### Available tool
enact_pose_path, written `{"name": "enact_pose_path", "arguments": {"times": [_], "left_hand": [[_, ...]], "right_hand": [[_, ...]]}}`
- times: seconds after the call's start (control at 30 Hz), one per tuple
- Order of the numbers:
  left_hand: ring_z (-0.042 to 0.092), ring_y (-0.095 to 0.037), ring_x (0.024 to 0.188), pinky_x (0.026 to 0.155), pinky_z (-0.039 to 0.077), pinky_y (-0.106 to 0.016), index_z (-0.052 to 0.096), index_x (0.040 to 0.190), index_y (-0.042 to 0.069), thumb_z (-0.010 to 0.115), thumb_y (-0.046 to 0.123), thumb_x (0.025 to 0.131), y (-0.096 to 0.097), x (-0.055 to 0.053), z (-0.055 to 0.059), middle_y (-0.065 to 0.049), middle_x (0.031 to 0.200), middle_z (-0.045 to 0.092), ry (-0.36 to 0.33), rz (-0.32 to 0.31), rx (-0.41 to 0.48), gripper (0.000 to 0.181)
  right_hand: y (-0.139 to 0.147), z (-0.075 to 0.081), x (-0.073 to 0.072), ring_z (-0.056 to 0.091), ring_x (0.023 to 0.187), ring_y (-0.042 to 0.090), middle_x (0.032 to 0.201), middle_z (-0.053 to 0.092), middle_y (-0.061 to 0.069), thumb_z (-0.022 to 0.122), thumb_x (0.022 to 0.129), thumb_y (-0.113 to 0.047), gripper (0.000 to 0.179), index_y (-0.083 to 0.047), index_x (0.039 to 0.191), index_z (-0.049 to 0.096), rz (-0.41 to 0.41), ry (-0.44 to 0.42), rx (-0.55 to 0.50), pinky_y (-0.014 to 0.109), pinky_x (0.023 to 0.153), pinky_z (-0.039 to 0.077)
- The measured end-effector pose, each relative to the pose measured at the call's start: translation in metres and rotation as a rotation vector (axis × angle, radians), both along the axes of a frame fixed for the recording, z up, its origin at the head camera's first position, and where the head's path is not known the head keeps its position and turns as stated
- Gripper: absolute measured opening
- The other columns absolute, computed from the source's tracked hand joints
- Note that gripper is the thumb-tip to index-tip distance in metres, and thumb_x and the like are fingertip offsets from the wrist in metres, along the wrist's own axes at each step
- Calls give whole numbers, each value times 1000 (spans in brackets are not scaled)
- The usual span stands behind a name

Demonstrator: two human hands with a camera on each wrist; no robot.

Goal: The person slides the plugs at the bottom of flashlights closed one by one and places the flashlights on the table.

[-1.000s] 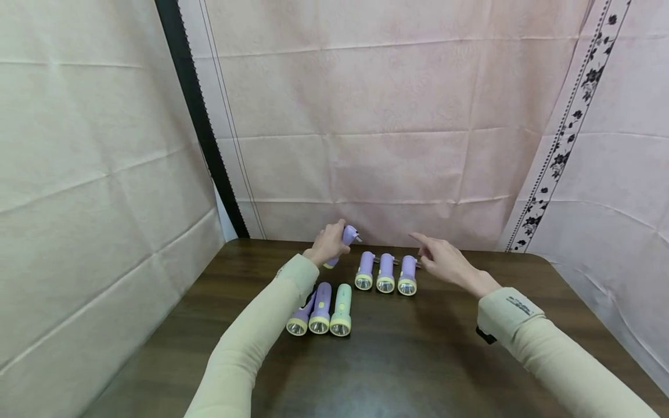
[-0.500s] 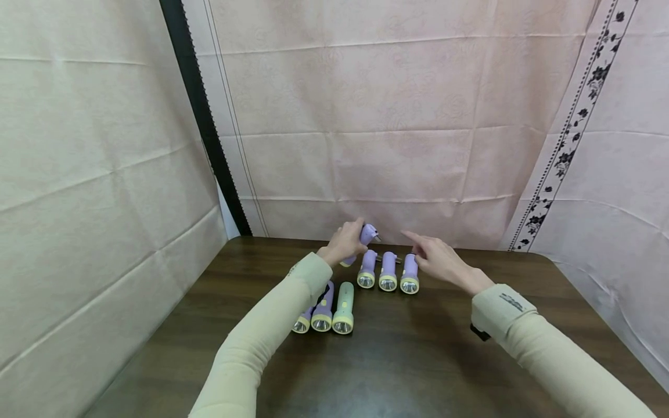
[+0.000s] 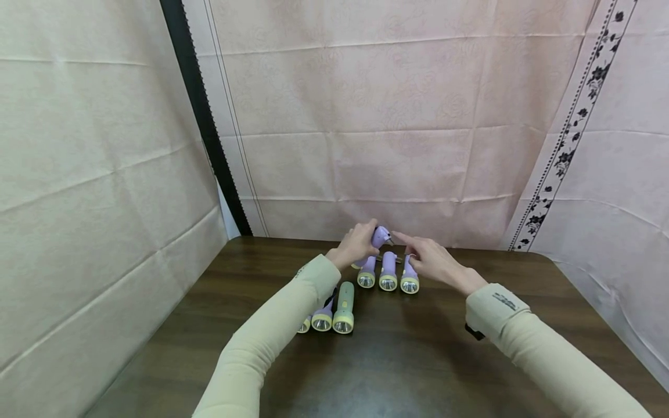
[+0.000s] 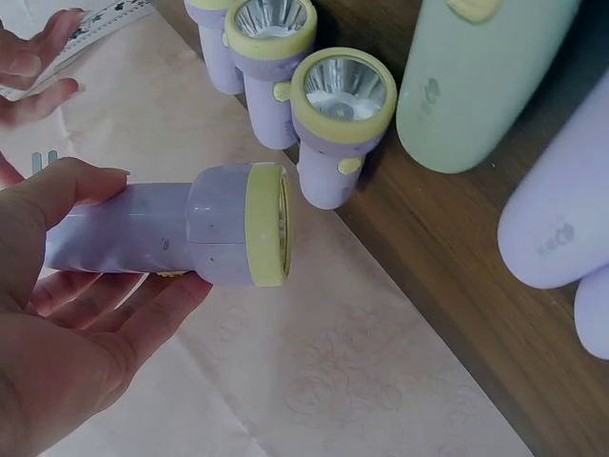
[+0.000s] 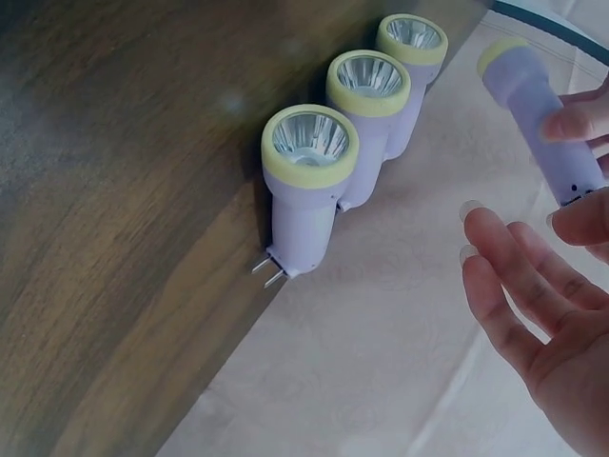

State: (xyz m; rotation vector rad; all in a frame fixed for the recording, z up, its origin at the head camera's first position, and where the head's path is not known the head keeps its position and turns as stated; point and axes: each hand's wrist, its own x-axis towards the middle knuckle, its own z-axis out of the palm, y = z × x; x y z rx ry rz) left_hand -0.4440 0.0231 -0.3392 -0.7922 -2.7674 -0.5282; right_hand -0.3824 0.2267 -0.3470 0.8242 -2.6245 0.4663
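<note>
My left hand (image 3: 358, 247) holds a small purple flashlight (image 4: 143, 227) with a yellow rim, raised above the back of the table. Its thumb lies on one side of the barrel and its fingers on the other. Two metal plug prongs (image 4: 44, 160) stick out at the tail end. Close to that end is my right hand (image 3: 431, 258), index finger extended, holding nothing; in the right wrist view its fingers are spread and loosely bent. Whether its thumb touches the flashlight, I cannot tell. Below stand three similar purple flashlights (image 3: 388, 270) in a row.
Nearer to me lie a green flashlight (image 3: 344, 307) and two larger purple flashlights (image 3: 323, 316), partly covered by my left sleeve. They rest on a dark wooden table (image 3: 387, 371). A pale cloth (image 3: 355, 116) hangs just behind its back edge.
My left hand has carried the purple flashlight to the right, over the row of three. My right hand has moved left, so the two hands are now close together.
</note>
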Motion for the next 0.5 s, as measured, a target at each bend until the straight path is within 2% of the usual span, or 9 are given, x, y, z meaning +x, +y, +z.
{"name": "enact_pose_path", "arguments": {"times": [0.2,0.5], "left_hand": [[66,-25,86,71,52,-37,51,113,10,79,15,77,2,3,2,-9,98,67,-5,-10,11,47],[66,-24,89,76,53,-35,53,120,8,76,11,80,1,4,5,-11,104,67,-13,-96,27,47]], "right_hand": [[-5,-1,1,48,64,10,84,63,7,52,80,5,66,-8,144,44,16,19,-5,24,57,39],[-5,0,4,47,63,11,84,63,9,50,75,8,69,-7,142,47,13,39,-24,22,53,37]]}}
